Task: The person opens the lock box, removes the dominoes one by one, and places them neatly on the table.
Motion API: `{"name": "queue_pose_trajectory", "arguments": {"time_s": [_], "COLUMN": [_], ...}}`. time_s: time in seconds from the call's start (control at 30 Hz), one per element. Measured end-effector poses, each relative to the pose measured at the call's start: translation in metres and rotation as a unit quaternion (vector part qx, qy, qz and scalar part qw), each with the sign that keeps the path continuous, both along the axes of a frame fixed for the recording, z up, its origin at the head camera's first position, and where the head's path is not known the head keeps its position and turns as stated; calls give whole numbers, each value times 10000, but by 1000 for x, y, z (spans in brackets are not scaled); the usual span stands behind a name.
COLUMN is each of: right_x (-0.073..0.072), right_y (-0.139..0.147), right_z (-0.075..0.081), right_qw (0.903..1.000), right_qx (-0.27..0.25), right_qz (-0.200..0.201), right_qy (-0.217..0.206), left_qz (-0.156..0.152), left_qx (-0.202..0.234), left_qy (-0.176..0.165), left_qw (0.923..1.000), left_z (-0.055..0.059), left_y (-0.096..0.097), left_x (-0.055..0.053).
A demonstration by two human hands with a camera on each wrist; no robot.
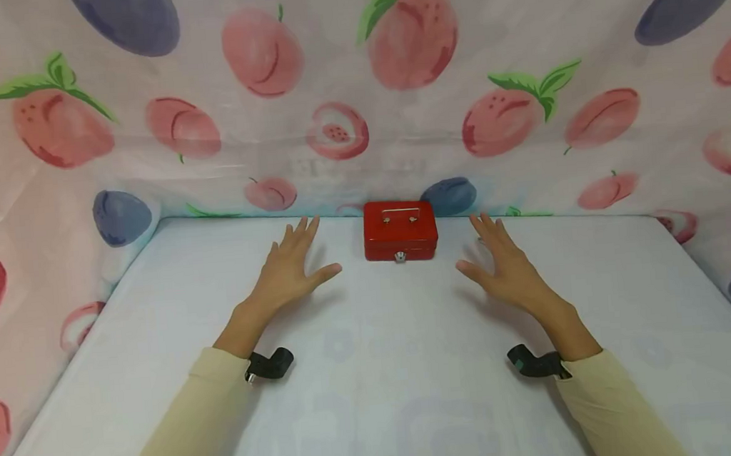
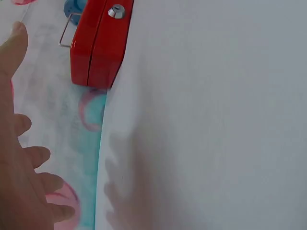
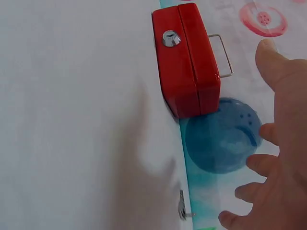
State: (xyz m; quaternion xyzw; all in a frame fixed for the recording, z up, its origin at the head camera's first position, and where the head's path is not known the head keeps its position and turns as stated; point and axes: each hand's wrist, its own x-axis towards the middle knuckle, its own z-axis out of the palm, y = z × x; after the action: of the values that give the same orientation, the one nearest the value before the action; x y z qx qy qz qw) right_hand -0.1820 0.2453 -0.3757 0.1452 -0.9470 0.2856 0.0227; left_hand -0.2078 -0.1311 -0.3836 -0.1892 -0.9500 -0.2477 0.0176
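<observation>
A red metal cash box (image 1: 399, 231) with a wire handle on its lid and a round silver lock (image 3: 171, 38) on its front stands at the table's far edge. Its lid is down. To the left of the box, my left hand (image 1: 285, 274) hovers above the table, fingers spread and holding nothing. My right hand (image 1: 507, 267) mirrors it on the other side, also spread and apart from the box. Small silver keys (image 3: 182, 206) lie on the table near the right fingers; in the head view that hand mostly hides them.
The white table (image 1: 377, 370) runs up to a fruit-printed cloth (image 1: 333, 59) hanging behind it and at both sides. A black wrist camera (image 1: 272, 364) sits at the left cuff, and another black camera (image 1: 533, 361) at the right cuff.
</observation>
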Motion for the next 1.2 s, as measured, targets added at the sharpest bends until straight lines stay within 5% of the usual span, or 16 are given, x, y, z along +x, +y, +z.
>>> {"name": "queue_pose_trajectory", "arguments": {"time_s": [0.2,0.4,0.6,0.83,0.9,1.1,1.2], "right_x": [-15,-25,-28,-14,-9,-16,-20], "right_y": [-16,-31,-38,-54,-60,-59,-58], "right_z": [-9,-17,-18,-8,-8,-34,-40], "right_qw": [9954,9786,9682,9595,9608,9625,9649], "right_qx": [-934,-2005,-2433,-2712,-2664,-2655,-2587], "right_qz": [231,390,297,472,498,419,342], "right_qy": [27,-259,-501,-603,-586,-356,-306], "left_qz": [24,38,138,-1,-130,-523,-464], "left_qx": [1056,1848,2669,3642,3601,2841,2818], "left_qy": [-282,-473,-800,-1117,-1090,-772,-775], "left_qw": [9940,9816,9603,9246,9264,9543,9552], "left_z": [-9,-26,-28,-30,-31,-37,-38], "left_y": [23,45,57,69,72,83,85], "left_x": [-6,-13,-16,-12,-10,-9,-9]}}
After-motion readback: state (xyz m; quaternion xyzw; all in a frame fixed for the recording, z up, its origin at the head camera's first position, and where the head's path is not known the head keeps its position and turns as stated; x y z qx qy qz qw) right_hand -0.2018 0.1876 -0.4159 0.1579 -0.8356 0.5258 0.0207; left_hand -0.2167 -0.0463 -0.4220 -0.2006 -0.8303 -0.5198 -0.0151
